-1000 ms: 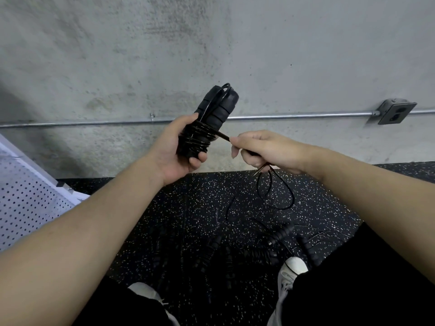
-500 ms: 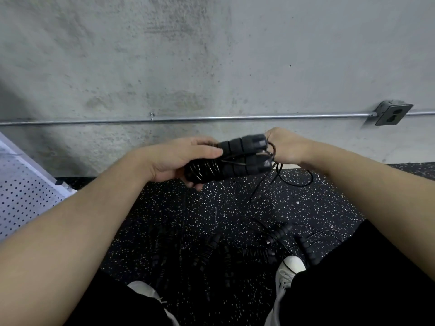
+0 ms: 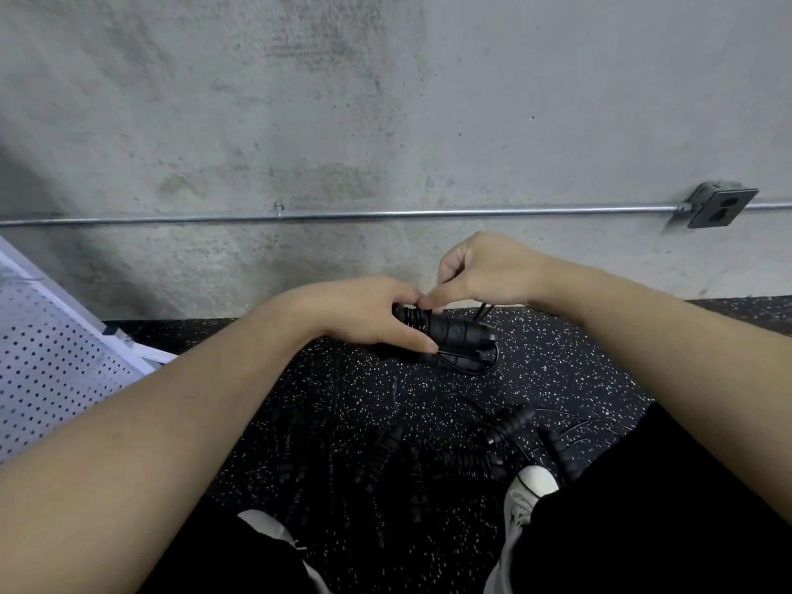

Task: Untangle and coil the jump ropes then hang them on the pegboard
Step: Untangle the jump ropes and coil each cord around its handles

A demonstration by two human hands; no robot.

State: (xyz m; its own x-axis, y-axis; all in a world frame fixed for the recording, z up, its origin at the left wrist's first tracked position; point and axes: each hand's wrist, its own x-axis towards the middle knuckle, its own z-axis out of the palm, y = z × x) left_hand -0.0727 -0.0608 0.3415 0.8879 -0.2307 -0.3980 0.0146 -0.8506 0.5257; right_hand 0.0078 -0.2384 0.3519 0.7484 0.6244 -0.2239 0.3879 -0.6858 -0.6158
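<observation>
My left hand (image 3: 377,317) grips a pair of black jump rope handles (image 3: 454,332) lying sideways, with thin black cord wound round their left end. A short loop of cord (image 3: 475,368) hangs below the handles. My right hand (image 3: 484,272) sits just above them and pinches the cord where it meets the wound part, thumb and forefinger together. On the floor below lie several more black jump ropes (image 3: 505,430) in a loose tangle. The white pegboard (image 3: 51,362) leans at the far left.
A grey concrete wall fills the upper view, with a metal conduit (image 3: 385,214) and an outlet box (image 3: 720,207) on it. Black speckled rubber flooring (image 3: 343,392) lies below. My two white shoes (image 3: 529,490) stand beside the rope pile.
The handles went from upright to lying sideways and moved lower. My right hand moved from the handles' right end up over them and now pinches the cord at the wraps.
</observation>
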